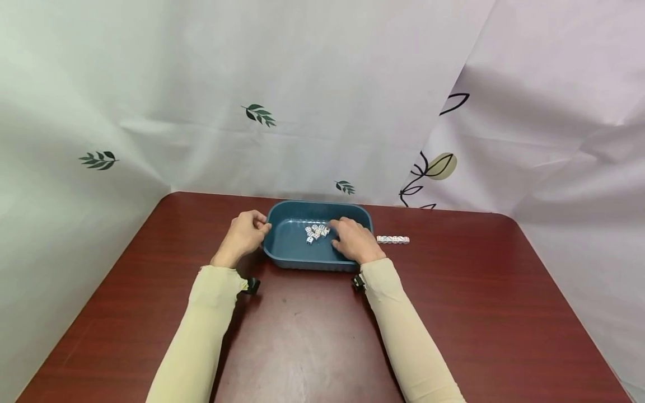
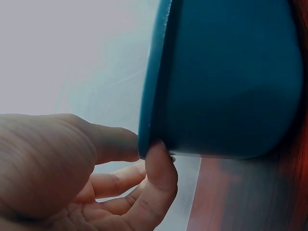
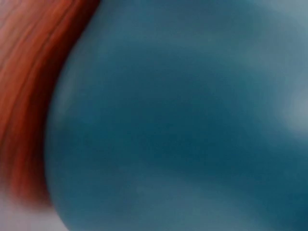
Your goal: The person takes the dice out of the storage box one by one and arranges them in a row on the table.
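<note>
A blue plastic tray (image 1: 292,249) sits at the far middle of the red-brown table (image 1: 312,336). My left hand (image 1: 263,226) grips the tray's left rim. In the left wrist view, the thumb and a finger of my left hand (image 2: 150,152) pinch the edge of the tray (image 2: 231,77). Several small white dice (image 1: 313,233) lie in a heap inside the tray. My right hand (image 1: 335,232) reaches down into the tray, its fingertips at the heap; whether it holds a die is hidden. The right wrist view shows only the blurred tray wall (image 3: 183,120).
A short row of white dice (image 1: 393,239) lies on the table just right of the tray. Pale curtains with leaf prints (image 1: 259,114) close in the table at the back and on both sides. Small black wrist cameras (image 1: 252,285) hang under both sleeves.
</note>
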`<state>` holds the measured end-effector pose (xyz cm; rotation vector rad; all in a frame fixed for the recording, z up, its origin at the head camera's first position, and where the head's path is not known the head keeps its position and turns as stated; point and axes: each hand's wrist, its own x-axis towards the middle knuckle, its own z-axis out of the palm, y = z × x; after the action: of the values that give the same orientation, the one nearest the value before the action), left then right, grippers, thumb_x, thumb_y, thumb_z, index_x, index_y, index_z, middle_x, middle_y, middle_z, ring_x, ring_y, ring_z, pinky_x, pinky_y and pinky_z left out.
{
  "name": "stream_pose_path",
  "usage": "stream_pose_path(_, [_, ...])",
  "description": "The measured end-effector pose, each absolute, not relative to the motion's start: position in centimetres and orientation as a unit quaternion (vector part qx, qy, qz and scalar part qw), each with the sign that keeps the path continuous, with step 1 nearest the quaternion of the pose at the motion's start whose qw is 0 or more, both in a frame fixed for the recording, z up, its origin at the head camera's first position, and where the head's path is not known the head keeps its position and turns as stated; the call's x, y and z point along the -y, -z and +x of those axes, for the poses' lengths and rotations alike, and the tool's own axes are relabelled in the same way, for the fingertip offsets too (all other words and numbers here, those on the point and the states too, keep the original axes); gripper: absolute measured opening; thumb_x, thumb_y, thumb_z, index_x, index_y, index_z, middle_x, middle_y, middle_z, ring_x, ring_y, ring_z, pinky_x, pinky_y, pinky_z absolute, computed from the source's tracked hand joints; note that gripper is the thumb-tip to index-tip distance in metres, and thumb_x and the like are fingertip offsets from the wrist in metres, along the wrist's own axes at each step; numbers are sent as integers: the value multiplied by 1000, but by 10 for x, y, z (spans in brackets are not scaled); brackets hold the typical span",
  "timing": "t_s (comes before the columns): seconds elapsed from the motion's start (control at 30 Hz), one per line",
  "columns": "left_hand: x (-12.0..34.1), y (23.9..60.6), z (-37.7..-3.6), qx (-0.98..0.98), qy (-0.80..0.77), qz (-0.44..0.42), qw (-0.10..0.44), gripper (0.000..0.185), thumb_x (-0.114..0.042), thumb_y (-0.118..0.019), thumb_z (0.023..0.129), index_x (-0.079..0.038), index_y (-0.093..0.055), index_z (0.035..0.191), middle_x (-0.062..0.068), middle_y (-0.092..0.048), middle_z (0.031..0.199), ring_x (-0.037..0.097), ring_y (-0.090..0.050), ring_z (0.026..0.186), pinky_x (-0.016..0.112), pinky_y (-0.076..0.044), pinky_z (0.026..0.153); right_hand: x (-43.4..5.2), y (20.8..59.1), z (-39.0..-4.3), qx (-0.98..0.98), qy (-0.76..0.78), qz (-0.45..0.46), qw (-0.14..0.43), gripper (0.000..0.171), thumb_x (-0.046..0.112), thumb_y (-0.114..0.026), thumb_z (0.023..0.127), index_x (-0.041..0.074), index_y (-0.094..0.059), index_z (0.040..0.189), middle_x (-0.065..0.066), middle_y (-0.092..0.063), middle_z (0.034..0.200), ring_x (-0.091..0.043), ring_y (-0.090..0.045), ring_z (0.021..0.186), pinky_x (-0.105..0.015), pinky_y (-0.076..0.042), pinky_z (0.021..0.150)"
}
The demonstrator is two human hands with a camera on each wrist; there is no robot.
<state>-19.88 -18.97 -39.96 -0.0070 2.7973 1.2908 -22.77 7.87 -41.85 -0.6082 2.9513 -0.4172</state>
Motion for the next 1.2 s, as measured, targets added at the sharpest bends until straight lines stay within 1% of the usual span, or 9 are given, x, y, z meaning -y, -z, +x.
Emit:
stream_pose_path(0.13, [188, 399, -198, -907, -420, -2, 31, 24, -13, -58, 103, 7, -60, 117, 18, -62, 95, 17, -64, 64, 30, -58, 65, -79, 419, -228, -969, 138, -198, 42, 28, 18, -71, 96, 12, -67, 123, -10, -68, 119, -25, -65, 105, -47, -57, 90])
stream_pose_path(0.37, [187, 397, -196, -907, -419, -11, 35, 26, -15, -57, 105, 6, -59, 119, 18, -62, 98, 18, -64, 67, 31, -59, 67, -78, 419, -228, -970, 124, -208, 35, 20, 20, -71, 97, 15, -70, 117, -8, -69, 117, -24, -67, 103, -47, -58, 85])
stream_pose_path(0.47, [186, 397, -196, -909, -415, -8, 33, 26, -15, -57, 104, 6, -60, 119, 19, -63, 98, 18, -65, 67, 30, -59, 67, -79, 419, -228, -970, 123, -209, 27, 9, 21, -70, 98, 16, -71, 105, -6, -71, 108, -22, -66, 92, -44, -58, 77])
stream_pose_path(0.57, [185, 397, -197, -912, -409, -4, 31, 26, -15, -57, 104, 7, -60, 119, 19, -64, 98, 18, -66, 66, 30, -58, 66, -81, 419, -228, -970, 125, -209, 18, 4, 20, -71, 97, 16, -71, 98, -3, -71, 101, -19, -64, 83, -41, -56, 72])
stream_pose_path(0.73, [185, 397, -201, -913, -407, -5, 18, 27, -15, -57, 104, 7, -60, 119, 20, -64, 98, 20, -65, 66, 31, -59, 65, -82, 416, -231, -967, 141, -211, 10, 4, 19, -70, 96, 15, -71, 98, -2, -68, 91, -18, -61, 79, -38, -53, 70])
stream_pose_path(0.87, [186, 400, -202, -914, -404, -14, 29, 27, -15, -57, 104, 7, -61, 119, 20, -64, 99, 18, -65, 65, 29, -58, 65, -84, 414, -231, -964, 147, -220, 21, 7, 18, -69, 96, 14, -71, 101, -1, -64, 86, -17, -60, 78, -35, -51, 69])
stream_pose_path(1.0, [186, 399, -201, -914, -404, -13, 26, 27, -14, -57, 104, 8, -61, 119, 20, -65, 100, 18, -65, 64, 30, -58, 65, -89, 409, -229, -959, 161, -234, 15, 7, 17, -69, 94, 12, -70, 100, -1, -64, 85, -16, -60, 76, -33, -52, 68])
stream_pose_path(1.1, [186, 396, -201, -915, -402, -3, 22, 26, -13, -58, 103, 8, -60, 118, 21, -65, 98, 19, -65, 63, 30, -58, 64, -95, 404, -226, -954, 175, -244, 9, 7, 16, -71, 94, 12, -70, 99, -1, -65, 88, -15, -61, 78, -33, -53, 71])
stream_pose_path(1.2, [185, 394, -200, -916, -401, 2, 35, 26, -12, -58, 103, 9, -60, 117, 20, -64, 95, 18, -65, 61, 29, -58, 62, -101, 401, -224, -949, 186, -254, 15, 8, 16, -70, 93, 12, -70, 100, -2, -66, 93, -15, -61, 83, -33, -55, 76])
